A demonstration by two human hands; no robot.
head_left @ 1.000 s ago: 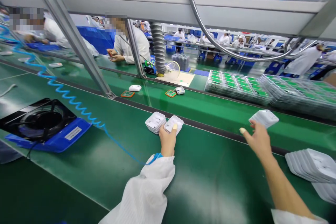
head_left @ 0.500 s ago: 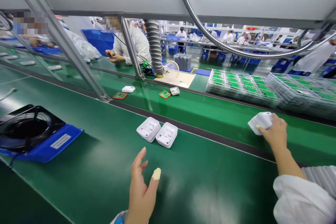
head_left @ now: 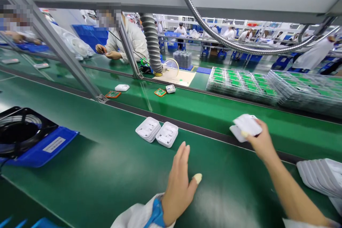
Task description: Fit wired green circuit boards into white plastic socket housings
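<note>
My left hand (head_left: 179,181) hovers open over the green belt (head_left: 112,171), fingers stretched forward, a taped thumb tip showing. Just ahead of it lie two small stacks of white plastic shells (head_left: 157,132), side by side near the belt's dark strip. My right hand (head_left: 260,142) is closed on a few white shells (head_left: 246,126), lifted slightly above the far green lane and tilted.
A black fan in a blue housing (head_left: 25,137) sits at the left. Trays of green circuit boards (head_left: 240,85) are stacked at the far right. A pile of white shells (head_left: 320,176) lies at the right edge. Workers in white coats sit beyond a slanted metal strut (head_left: 61,48).
My left hand let go of the shell stacks, pulled back, then came forward again to the right. My right hand took hold of white shells and lifted them toward me.
</note>
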